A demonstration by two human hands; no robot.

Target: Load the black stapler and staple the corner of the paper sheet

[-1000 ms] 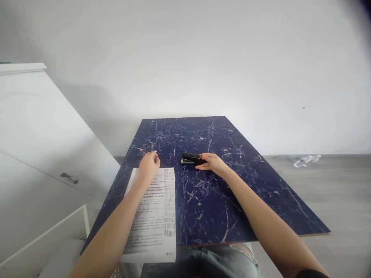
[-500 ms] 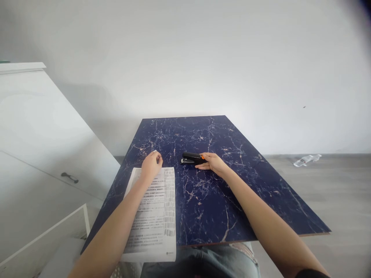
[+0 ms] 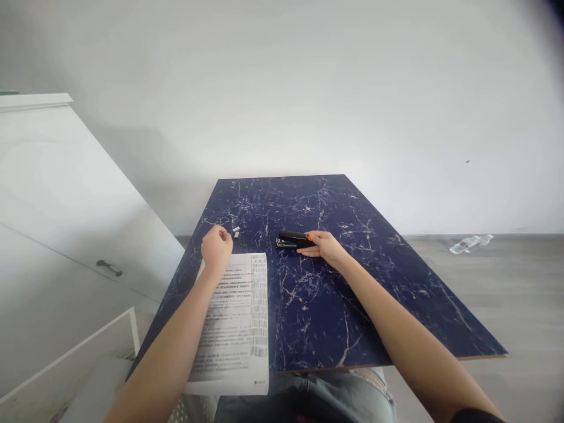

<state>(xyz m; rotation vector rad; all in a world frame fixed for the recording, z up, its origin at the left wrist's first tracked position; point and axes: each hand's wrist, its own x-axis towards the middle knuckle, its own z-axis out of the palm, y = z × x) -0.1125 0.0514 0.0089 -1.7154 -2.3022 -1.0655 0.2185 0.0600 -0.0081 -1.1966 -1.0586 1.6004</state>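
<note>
A black stapler (image 3: pixel 291 239) with an orange part is in my right hand (image 3: pixel 324 245), its front end pointing left and its jaws apart. My right fingers wrap round its rear end. My left hand (image 3: pixel 217 245) is closed at the top left of the printed paper sheets (image 3: pixel 235 329), its fingers curled together. Whether anything is pinched in it is hidden. Two small pale pieces (image 3: pixel 237 232), perhaps staple strips, lie on the table just right of my left hand. My left forearm crosses over the paper.
The dark blue marbled table (image 3: pixel 317 305) reaches to the white wall (image 3: pixel 308 88). A white cabinet (image 3: pixel 66 194) with a dark handle (image 3: pixel 109 268) stands at the left. A clear plastic bottle (image 3: pixel 470 244) lies on the floor at the right. The paper overhangs the front edge.
My left hand has moved left, away from the small pale pieces, which now show fully. My right hand and the stapler have barely moved.
</note>
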